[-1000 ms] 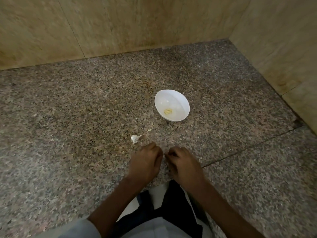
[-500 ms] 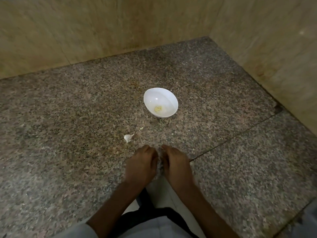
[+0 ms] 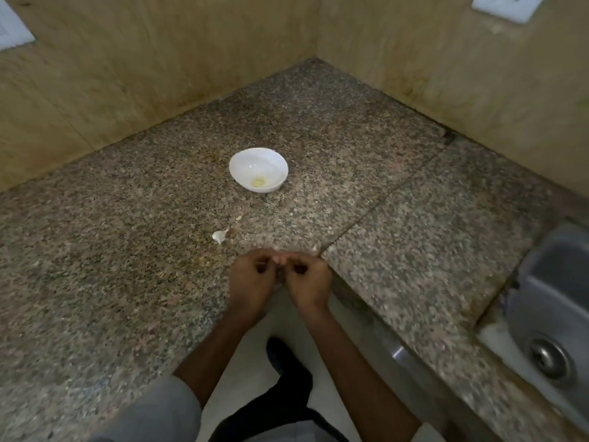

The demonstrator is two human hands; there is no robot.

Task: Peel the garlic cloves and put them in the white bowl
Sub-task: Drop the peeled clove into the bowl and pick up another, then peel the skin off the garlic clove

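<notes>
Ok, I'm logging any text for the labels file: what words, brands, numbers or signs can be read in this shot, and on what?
No text can be read anywhere in this view.
white bowl: plain, no print shows.
right wall plate: white, blurred, no legible marking.
left wall plate: white, cut off by the frame edge, nothing legible.
sink: no brand or stamp visible.
</notes>
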